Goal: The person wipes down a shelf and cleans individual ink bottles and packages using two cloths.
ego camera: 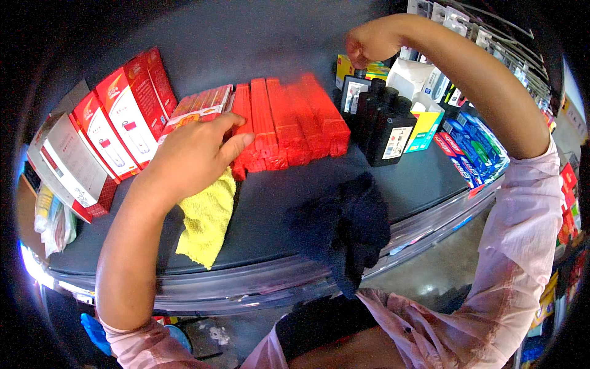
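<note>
My left hand (198, 152) rests at the left end of a row of red plastic-wrapped packets (295, 124), its thumb and forefinger apart. Beneath that hand a yellow cloth (207, 221) hangs down over the dark shelf (267, 221); whether the palm grips it is hidden. My right hand (368, 44) is curled at the top of a black bottle (355, 92) at the back right; whether the fingers close on its cap cannot be made out. More black bottles (392, 133) with white labels stand just in front. A dark cloth (350, 226) lies over the shelf's front edge.
Red and white boxes (133, 106) picturing a bottle stand at left, beside a silvery box (73, 157). Blue toothpaste-like boxes (474, 147) are stacked at right. A yellow and teal carton (424, 124) adjoins the bottles. Hanging packaged goods (498, 50) line the upper right. A clear price rail (258, 286) edges the shelf.
</note>
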